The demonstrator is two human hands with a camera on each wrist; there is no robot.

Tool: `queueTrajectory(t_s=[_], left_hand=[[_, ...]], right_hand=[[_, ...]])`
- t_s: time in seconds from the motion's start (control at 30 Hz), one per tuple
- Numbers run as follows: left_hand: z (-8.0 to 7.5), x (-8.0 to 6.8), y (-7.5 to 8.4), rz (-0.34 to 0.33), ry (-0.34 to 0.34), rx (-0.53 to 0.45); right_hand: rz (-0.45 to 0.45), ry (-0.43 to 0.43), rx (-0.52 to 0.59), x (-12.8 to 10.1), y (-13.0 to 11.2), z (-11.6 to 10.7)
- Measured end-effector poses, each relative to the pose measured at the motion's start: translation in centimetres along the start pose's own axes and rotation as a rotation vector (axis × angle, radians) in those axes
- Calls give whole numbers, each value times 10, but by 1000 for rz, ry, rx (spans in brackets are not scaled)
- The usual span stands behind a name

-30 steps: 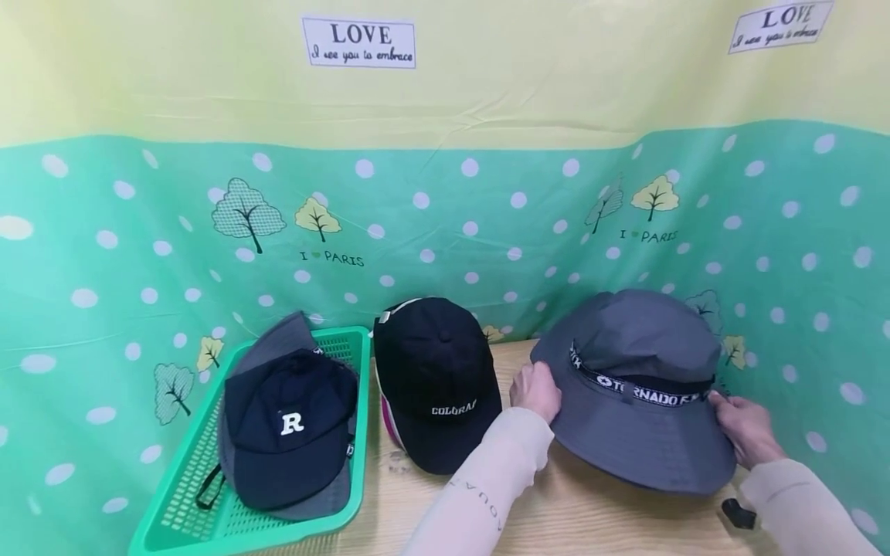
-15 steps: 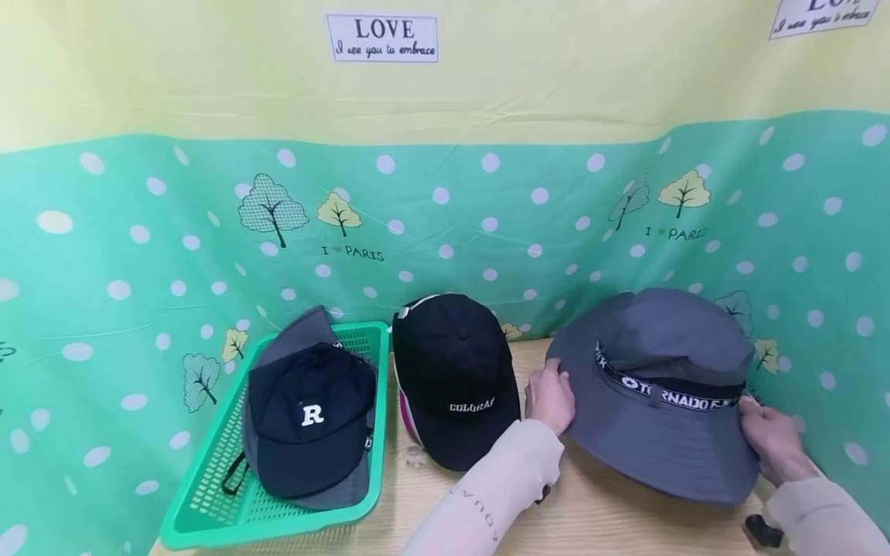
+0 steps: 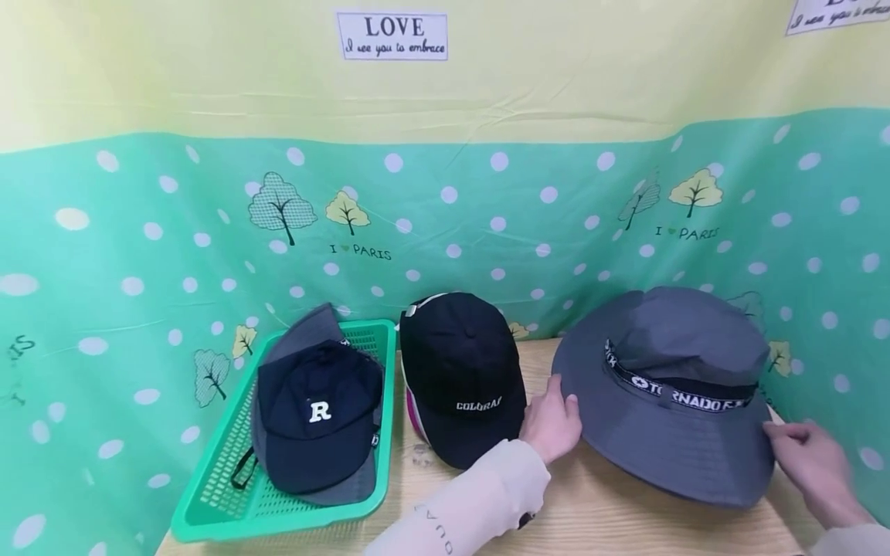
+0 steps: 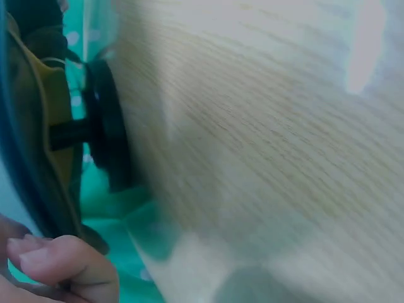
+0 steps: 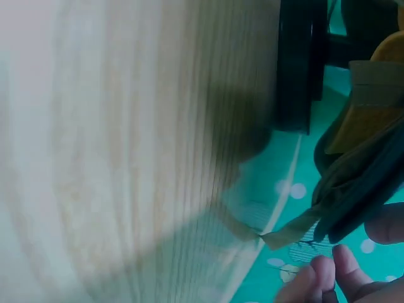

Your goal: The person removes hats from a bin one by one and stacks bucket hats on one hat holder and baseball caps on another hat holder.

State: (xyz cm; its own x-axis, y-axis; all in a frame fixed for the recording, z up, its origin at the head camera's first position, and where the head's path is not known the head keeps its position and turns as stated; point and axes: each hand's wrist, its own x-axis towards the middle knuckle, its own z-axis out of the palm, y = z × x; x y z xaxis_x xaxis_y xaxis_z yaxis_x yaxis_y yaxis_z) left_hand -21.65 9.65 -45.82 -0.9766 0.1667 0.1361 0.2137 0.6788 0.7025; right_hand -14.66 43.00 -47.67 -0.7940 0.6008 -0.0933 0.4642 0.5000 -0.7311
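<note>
A dark grey wide-brimmed bucket hat (image 3: 681, 455) with a lettered black band sits at the right of the table in the head view. Under it, the left wrist view shows part of a black round-based stand (image 4: 108, 126). My left hand (image 3: 552, 423) is at the brim's left edge, between this hat and a black cap (image 3: 462, 371). At the brim's right edge is my right hand (image 3: 812, 462), fingertips close to the rim. In the right wrist view its thumb and fingers are apart, with nothing between them. Both hands' fingers look relaxed.
Left of the black cap, a green plastic basket (image 3: 208, 527) holds a navy cap (image 3: 320, 455) marked R, lying over a grey hat (image 3: 306, 328). The wooden table (image 3: 591, 517) meets a green dotted curtain (image 3: 487, 208) at the back and sides.
Both hands have loosened from the brim; the right hand has drawn outward from the hat's band. The head view has turned left, so everything sits further right in it.
</note>
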Motion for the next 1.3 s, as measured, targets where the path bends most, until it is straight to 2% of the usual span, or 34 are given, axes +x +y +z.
queueTrajectory(t_s=[0.07, 0.3, 0.53, 0.67, 0.77, 0.93, 1.1, 1.3], left_hand=[[-6, -3, 4, 24, -14, 8], [-28, -15, 12, 102, -64, 62], [-47, -24, 14, 204, -68, 112], [-59, -29, 13, 258, -40, 201], [-70, -32, 13, 284, -40, 266], [-87, -38, 11, 308, -88, 295], [-106, -46, 8, 299, -125, 347], [-126, -53, 1, 324, -131, 332]], right_hand=[[-6, 45, -25, -6, -3, -3], [-61, 94, -35, -31, -19, -5], [-204, 170, 3, -61, -43, 1], [-280, 196, 36, -77, -56, 3], [-321, 192, 76, -87, -65, 6], [-411, 159, 140, -104, -81, 11], [-511, 93, 191, -120, -99, 13], [-571, 2, 172, -140, -120, 20]])
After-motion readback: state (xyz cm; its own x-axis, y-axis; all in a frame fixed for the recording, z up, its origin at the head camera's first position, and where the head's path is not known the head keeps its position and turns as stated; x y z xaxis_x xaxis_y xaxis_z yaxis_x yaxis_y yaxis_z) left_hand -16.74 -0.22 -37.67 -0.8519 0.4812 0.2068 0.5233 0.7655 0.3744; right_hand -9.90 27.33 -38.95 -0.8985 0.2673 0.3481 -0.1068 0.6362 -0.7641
